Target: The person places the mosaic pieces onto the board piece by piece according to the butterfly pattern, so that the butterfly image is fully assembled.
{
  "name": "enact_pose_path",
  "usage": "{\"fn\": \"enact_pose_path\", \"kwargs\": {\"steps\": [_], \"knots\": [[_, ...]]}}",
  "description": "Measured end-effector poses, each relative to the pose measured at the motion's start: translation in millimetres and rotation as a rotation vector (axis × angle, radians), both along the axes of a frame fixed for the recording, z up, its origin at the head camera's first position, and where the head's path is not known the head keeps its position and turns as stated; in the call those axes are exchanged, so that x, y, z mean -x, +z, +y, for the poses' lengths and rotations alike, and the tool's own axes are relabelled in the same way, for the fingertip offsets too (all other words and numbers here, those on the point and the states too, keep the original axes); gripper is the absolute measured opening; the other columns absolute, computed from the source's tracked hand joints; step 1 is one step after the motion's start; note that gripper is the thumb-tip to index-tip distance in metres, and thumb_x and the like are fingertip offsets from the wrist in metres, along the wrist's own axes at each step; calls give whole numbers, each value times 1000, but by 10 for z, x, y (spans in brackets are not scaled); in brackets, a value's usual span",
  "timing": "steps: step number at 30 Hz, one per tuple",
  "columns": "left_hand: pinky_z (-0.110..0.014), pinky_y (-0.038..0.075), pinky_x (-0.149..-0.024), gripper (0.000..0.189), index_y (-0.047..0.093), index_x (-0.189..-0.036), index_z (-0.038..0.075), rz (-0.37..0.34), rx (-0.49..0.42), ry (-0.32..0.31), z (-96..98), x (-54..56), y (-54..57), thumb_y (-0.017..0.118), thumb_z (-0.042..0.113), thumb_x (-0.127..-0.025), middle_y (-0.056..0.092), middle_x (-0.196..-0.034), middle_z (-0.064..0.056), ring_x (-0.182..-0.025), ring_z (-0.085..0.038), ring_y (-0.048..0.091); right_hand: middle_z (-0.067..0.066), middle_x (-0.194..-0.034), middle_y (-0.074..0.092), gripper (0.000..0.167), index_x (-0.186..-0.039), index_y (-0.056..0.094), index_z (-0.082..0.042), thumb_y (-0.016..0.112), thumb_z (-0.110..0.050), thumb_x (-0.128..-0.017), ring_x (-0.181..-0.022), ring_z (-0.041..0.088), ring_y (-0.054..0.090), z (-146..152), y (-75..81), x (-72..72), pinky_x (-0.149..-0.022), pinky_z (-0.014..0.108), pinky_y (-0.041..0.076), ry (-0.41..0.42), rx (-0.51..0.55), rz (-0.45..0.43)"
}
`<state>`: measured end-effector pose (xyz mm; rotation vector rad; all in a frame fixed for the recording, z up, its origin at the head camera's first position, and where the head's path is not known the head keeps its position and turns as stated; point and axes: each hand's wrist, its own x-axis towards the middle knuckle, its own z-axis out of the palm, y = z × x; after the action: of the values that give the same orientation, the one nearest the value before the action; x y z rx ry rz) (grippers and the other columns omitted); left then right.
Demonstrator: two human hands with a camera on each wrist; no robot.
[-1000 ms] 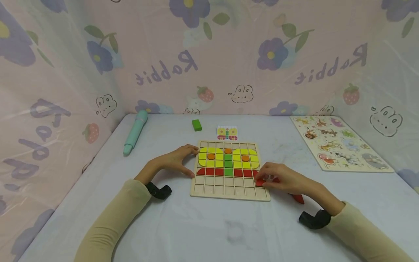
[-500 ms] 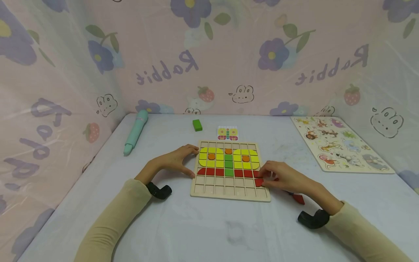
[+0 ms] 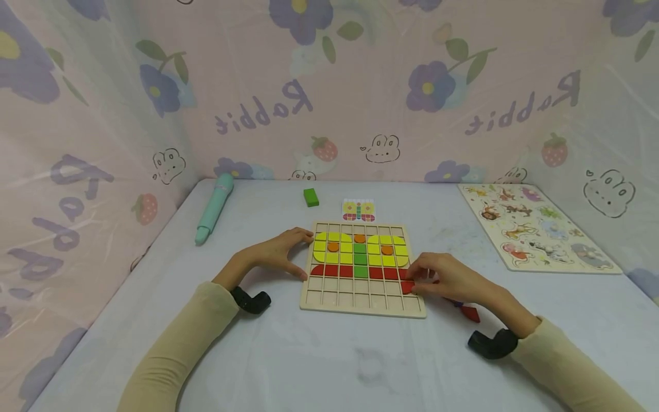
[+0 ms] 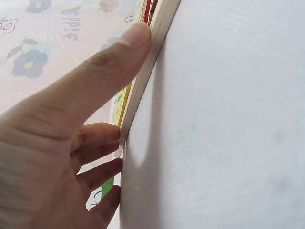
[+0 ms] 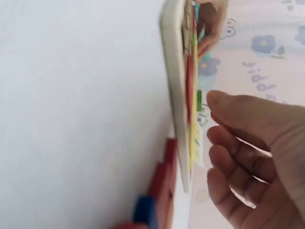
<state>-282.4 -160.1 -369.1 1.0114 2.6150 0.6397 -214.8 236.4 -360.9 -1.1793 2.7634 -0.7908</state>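
A wooden grid board (image 3: 337, 298) lies on the table, bearing flat yellow, orange, green and red pieces in a butterfly pattern. At its left edge, my left hand (image 3: 275, 252) rests with thumb and fingers spread; in the left wrist view the thumb (image 4: 136, 38) lies against the board's side. My right hand (image 3: 445, 277) is at the right edge, fingers bent, fingertips right by a red piece (image 3: 407, 287) lying below the red row. Nothing shows between thumb and fingers of that hand (image 5: 257, 148) in the right wrist view. Partly behind the right hand lie loose red pieces (image 3: 469, 313).
Behind the board are a small pattern card (image 3: 358, 210) and a green block (image 3: 311, 197). A teal pen-shaped object (image 3: 214, 209) lies at the back left, an animal puzzle board (image 3: 535, 229) at the right. A blue piece (image 5: 144, 211) lies among the loose red ones.
The red piece at the right fingertips has gone from tilted in the fingers to flat in the grid. The right fingers have drawn slightly away from it; the left hand stays put.
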Motion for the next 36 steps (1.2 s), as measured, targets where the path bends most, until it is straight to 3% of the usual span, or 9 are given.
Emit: {"fn": "enact_pose_path", "kwargs": {"steps": [7, 10, 14, 20, 27, 32, 36], "knots": [[-45, 19, -113, 85, 41, -136, 9, -3, 1, 3, -1, -3, 3, 79, 47, -69, 31, -147, -8, -139, -26, 20, -9, -86, 62, 22, -96, 65, -12, 75, -5, -77, -73, 2, 51, 295, 95, -33, -63, 20, 49, -38, 86, 171], [-45, 18, -113, 85, 41, -136, 9, -3, 4, 4, -4, -7, 4, 78, 47, -70, 31, -147, -8, -139, -26, 20, -9, -87, 63, 23, -96, 64, -15, 75, -7, -77, -75, 3, 52, 491, 116, -94, -65, 19, 48, -69, 86, 128], [-44, 18, -113, 85, 41, -136, 9, 1, 8, 3, -3, -9, 5, 78, 47, -70, 31, -147, -7, -139, -26, 20, -7, -90, 63, 27, -100, 63, -16, 77, -17, -77, -78, 7, 53, 733, 107, -189, -67, 20, 48, -101, 53, -11], [-47, 19, -113, 85, 41, -136, 7, 11, -4, -10, 2, -13, 12, 78, 46, -70, 32, -146, -9, -139, -28, 21, -6, -92, 63, 33, -101, 62, -14, 78, -26, -75, -79, 10, 53, 894, 40, -227, -70, 21, 47, -115, 7, -116], [-46, 19, -113, 85, 41, -136, 7, 3, -4, -4, 2, -24, 20, 78, 45, -70, 31, -147, -9, -139, -27, 20, -8, -88, 62, 26, -98, 63, -14, 77, -22, -77, -76, 9, 53, 907, 4, -196, -68, 20, 48, -94, 6, -122], [-46, 19, -113, 85, 41, -136, 8, -5, -5, 2, 1, -27, 21, 78, 47, -70, 31, -147, -9, -139, -27, 20, -7, -91, 64, 26, -100, 63, -15, 76, -18, -78, -76, 8, 53, 855, 44, -134, -66, 20, 49, -54, 34, -41], [-44, 19, -113, 86, 40, -137, 8, 1, -2, -2, -3, -13, 4, 78, 47, -70, 30, -147, -8, -139, -26, 20, -9, -92, 64, 26, -101, 64, -15, 76, -15, -78, -78, 7, 54, 635, 85, -73, -67, 22, 50, -62, 81, 16]]}}
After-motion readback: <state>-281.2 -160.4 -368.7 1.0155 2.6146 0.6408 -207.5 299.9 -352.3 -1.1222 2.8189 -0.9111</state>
